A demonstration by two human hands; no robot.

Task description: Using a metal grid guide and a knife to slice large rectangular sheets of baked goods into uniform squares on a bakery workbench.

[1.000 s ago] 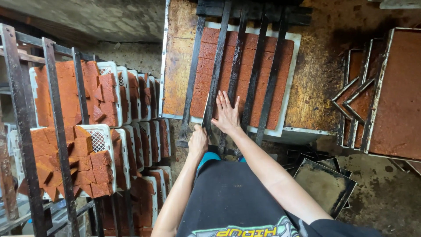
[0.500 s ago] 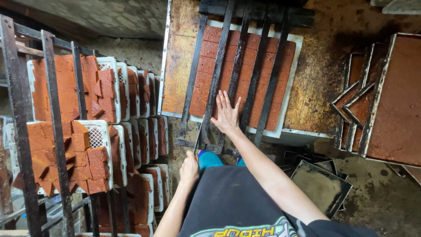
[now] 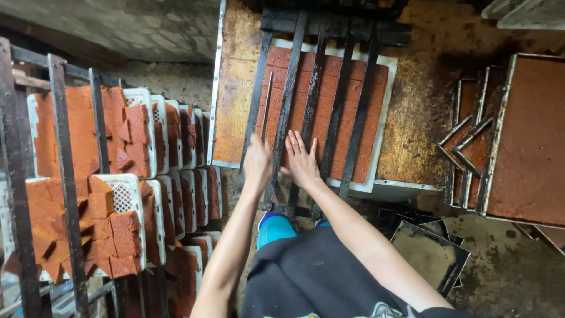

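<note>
The right hand (image 3: 301, 160) is spread flat, fingers open, on the black grid (image 3: 318, 106) over the slab (image 3: 353, 88); the left hand (image 3: 258, 162), at its 9 o'clock, looks loosely open beside a bar. The grid is judged stiff and heavy, best gripped by its near crossbar; the slab beneath seems soft and sticky.

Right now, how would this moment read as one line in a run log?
left hand: on black bar grid | right hand: flat on grid | under grid: reddish-brown slab in white tray | left: rack of trays

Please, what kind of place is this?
Probably a small food workshop: a white tray of reddish-brown slab lies under a black metal bar frame, and a dark rack holds white perforated trays of cut reddish-brown blocks.
</note>
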